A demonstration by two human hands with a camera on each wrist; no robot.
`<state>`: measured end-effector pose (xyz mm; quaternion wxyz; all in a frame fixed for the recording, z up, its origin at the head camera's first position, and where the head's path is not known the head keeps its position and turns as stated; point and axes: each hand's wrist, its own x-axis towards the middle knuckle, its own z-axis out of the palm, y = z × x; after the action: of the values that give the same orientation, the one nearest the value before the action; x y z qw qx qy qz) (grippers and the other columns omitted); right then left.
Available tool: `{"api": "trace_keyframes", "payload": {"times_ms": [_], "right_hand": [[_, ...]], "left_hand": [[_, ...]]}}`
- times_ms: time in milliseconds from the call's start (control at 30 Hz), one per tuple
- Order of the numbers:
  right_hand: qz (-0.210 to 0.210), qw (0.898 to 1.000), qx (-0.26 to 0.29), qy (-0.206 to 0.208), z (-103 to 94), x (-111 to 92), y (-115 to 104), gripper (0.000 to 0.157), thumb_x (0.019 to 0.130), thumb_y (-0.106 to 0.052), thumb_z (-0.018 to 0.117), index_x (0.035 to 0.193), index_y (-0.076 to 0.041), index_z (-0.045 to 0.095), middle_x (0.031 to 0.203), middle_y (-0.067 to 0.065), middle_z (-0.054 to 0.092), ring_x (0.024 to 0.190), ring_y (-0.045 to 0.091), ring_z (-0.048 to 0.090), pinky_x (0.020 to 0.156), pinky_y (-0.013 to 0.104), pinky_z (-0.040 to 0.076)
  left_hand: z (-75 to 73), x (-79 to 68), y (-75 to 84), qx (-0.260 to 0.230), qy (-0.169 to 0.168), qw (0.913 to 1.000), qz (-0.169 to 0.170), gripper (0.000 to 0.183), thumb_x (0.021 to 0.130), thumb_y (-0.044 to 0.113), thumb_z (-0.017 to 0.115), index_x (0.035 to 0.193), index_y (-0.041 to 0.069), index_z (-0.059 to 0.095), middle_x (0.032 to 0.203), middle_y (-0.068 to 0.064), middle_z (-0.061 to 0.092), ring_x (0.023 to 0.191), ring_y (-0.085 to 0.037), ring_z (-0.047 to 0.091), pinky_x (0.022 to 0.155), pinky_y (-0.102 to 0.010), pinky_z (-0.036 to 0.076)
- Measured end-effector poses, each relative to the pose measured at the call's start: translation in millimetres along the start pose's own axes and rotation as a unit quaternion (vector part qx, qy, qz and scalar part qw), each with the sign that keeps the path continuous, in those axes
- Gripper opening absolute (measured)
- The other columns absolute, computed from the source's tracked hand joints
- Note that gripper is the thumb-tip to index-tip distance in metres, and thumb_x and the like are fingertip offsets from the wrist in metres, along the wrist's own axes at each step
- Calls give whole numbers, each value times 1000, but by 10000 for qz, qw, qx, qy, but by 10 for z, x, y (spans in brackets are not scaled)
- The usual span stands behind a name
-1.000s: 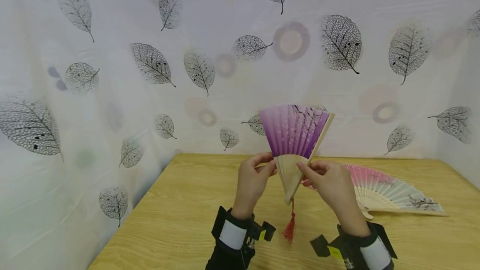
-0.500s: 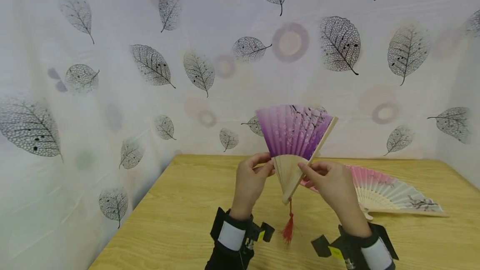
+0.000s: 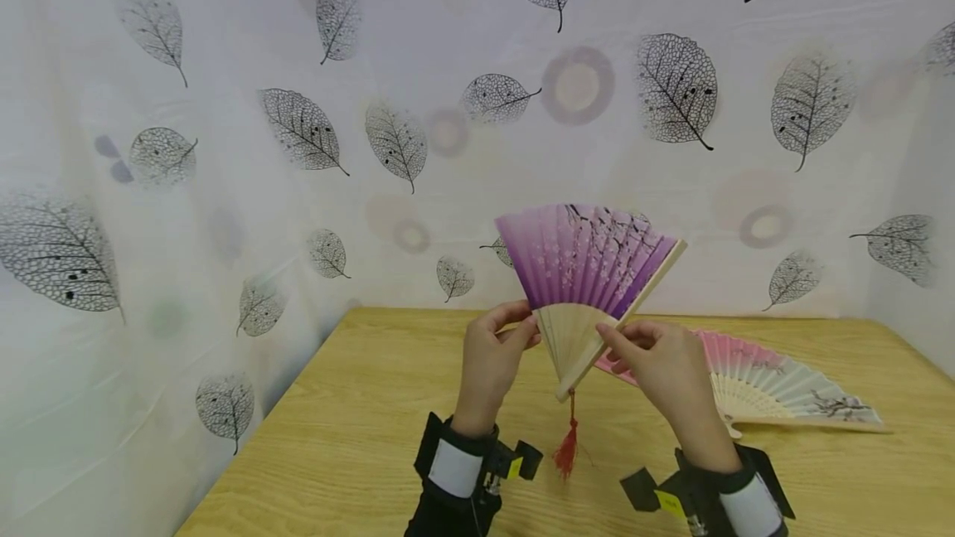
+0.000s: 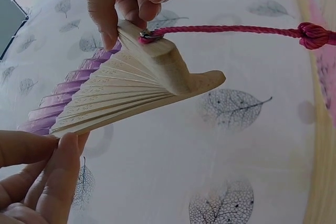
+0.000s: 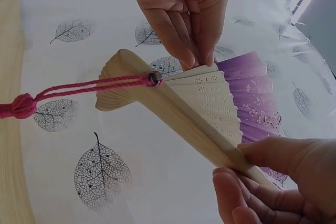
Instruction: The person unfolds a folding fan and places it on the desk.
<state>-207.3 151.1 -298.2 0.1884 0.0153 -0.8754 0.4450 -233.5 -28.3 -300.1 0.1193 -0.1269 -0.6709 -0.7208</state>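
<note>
A purple folding fan [image 3: 578,259] with a blossom print and pale wooden ribs is held up over the table, spread part way. My left hand [image 3: 496,359] pinches its left edge rib between thumb and fingers. On the other side, my right hand [image 3: 660,363] grips the thick right guard stick, thumb in front. From the fan's pivot hangs a red tassel [image 3: 567,450]; its cord [image 4: 226,28] shows large in the left wrist view. In the right wrist view, cut-out flower patterns mark the ribs [image 5: 207,95].
A second folding fan [image 3: 783,379], pink and white, lies spread on the wooden table [image 3: 336,437] at the right, partly behind my right hand. A curtain [image 3: 477,147] with a leaf print hangs behind the table and along its left side.
The purple fan has spread wider. My left hand has moved a little left with its edge, and the right guard stick has tilted further right. The tassel has swung slightly left.
</note>
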Motion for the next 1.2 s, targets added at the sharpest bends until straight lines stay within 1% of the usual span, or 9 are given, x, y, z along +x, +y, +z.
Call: {"api": "trace_keyframes", "payload": {"times_ms": [300, 567, 700, 833, 1033, 1200], "right_hand": [[55, 9998, 76, 202, -9, -7, -1, 50, 79, -55, 54, 79, -7, 68, 67, 4, 67, 57, 11, 59, 45, 29, 45], [110, 9993, 186, 305, -16, -15, -10, 52, 78, -56, 54, 81, -7, 68, 66, 4, 67, 57, 12, 58, 44, 29, 43], [68, 9987, 196, 473, -12, -23, -10, 50, 78, -55, 55, 80, -7, 68, 66, 4, 67, 57, 12, 58, 43, 29, 42], [67, 9977, 218, 645, -8, -26, -9, 48, 77, -54, 56, 77, -8, 68, 66, 3, 67, 57, 11, 58, 42, 28, 42], [128, 9973, 245, 679, -15, -21, -16, 50, 77, -55, 56, 78, -7, 67, 68, 4, 67, 57, 11, 58, 44, 28, 43], [136, 9964, 324, 778, -23, -18, -23, 48, 77, -54, 57, 77, -7, 67, 69, 6, 68, 57, 10, 58, 43, 27, 42]], "left_hand": [[5, -5, 5, -265, 273, 9993, 49, 26, 83, 5, 56, 105, -8, 59, 102, -22, 60, 77, -18, 63, 71, -25, 53], [22, 8, -9, -352, 452, 9984, -18, 24, 83, 3, 56, 104, -7, 60, 100, -22, 59, 76, -18, 62, 71, -24, 53], [23, 6, -18, -417, 519, 9977, -81, 24, 83, 4, 56, 104, -6, 60, 99, -20, 59, 79, -18, 62, 72, -24, 53], [21, 11, -34, -647, 607, 9959, -177, 24, 83, 4, 56, 105, -6, 59, 98, -18, 57, 81, -19, 61, 73, -24, 52], [17, 27, -55, -994, 657, 9923, -336, 25, 83, 3, 55, 107, -7, 57, 97, -16, 56, 80, -18, 60, 74, -24, 52], [10, 35, -57, -1276, 653, 9890, -374, 27, 84, 1, 54, 109, -9, 55, 95, -14, 55, 81, -17, 60, 75, -24, 52]]}}
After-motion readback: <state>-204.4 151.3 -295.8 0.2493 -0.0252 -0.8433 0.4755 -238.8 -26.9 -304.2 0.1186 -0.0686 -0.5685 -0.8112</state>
